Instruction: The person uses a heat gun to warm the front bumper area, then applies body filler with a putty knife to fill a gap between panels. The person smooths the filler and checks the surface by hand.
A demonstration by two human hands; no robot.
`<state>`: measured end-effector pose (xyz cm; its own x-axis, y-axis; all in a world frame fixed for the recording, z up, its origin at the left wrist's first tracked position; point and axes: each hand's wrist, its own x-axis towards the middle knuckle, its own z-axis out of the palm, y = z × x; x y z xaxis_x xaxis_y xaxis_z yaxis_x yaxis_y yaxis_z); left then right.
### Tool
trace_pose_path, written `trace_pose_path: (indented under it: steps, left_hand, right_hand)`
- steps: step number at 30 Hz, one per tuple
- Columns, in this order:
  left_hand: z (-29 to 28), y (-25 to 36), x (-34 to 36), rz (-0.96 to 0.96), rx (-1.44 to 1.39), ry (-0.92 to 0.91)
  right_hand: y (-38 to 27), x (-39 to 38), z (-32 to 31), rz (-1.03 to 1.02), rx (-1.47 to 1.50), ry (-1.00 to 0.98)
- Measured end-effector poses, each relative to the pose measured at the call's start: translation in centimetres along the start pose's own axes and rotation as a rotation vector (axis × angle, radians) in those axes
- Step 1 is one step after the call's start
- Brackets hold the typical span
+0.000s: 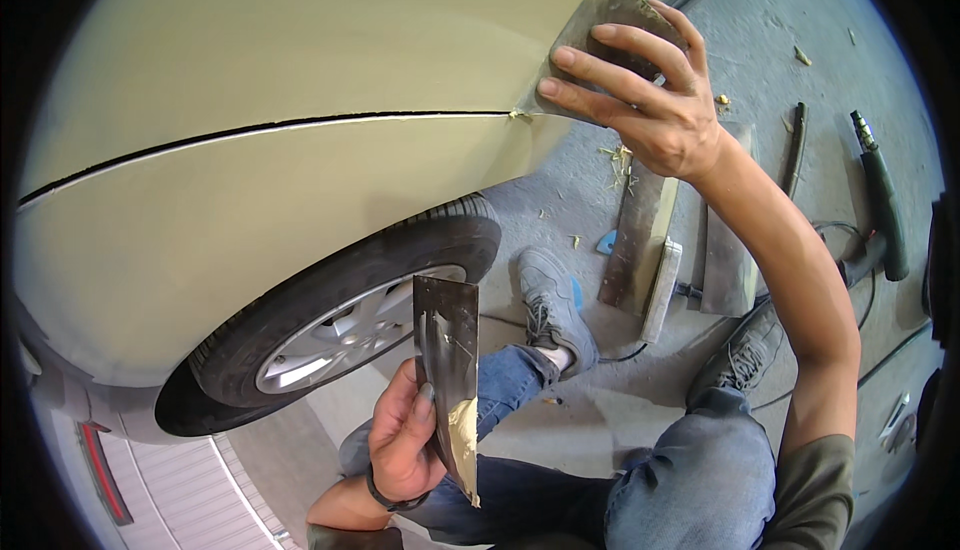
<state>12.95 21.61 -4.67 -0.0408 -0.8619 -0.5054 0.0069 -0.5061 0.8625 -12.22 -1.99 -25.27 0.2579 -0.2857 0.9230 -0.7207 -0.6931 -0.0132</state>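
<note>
My right hand (pixel 665 115) is closed on a thin metal putty spreader (pixel 612 12), its fingers spread along the blade's face. The blade's lower left corner meets the car body panel (pixel 300 40) at the right end of a dark panel gap (pixel 270 132). A small crumb of filler sits at that corner. Lower down, my left hand (pixel 405 440) pinches a second metal spreader (pixel 447 325) upright, thumb on its face. Cream-coloured body filler (pixel 463 440) lies along that blade's lower right edge. The panel surface is dull yellowish beige.
Below the panel stands a car wheel (pixel 350 330). On the grey floor to the right lie a long flat board (pixel 640 230), a pale bar (pixel 662 290), a dark tube (pixel 797 150) and a green-and-black tool (pixel 882 210) with cables. My shoes (pixel 552 305) are near them.
</note>
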Motion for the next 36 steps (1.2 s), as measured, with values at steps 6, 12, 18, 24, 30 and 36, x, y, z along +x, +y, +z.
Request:
trace_pose_path:
  steps: [6, 12, 18, 24, 30, 36]
  left_hand:
    - [0.4, 0.0, 0.3, 0.017, 0.036, -0.038]
    - [1.3, 0.2, -0.2, 0.012, 0.019, -0.043]
    - [2.1, -0.4, 0.0, -0.024, -0.141, 0.186]
    - [3.2, -0.6, -0.5, 0.027, -0.33, 0.106]
    - [2.8, 0.3, -2.2, 0.087, -0.266, 0.038]
    - [4.5, 0.9, -2.5, 0.067, -0.344, 0.085]
  right_hand:
    - [0.4, -0.9, -0.4, 0.011, -0.001, -0.051]
    - [-1.1, -0.9, -3.2, 0.165, -0.016, -0.153]
    - [-9.4, 1.6, -11.2, 0.42, 0.467, -0.124]
    - [-15.3, 4.6, -13.1, 0.114, 0.771, 0.018]
    - [-12.5, 2.9, -13.8, 0.046, 0.429, -0.342]
    - [-11.2, 6.0, -20.5, 1.333, 1.676, -0.448]
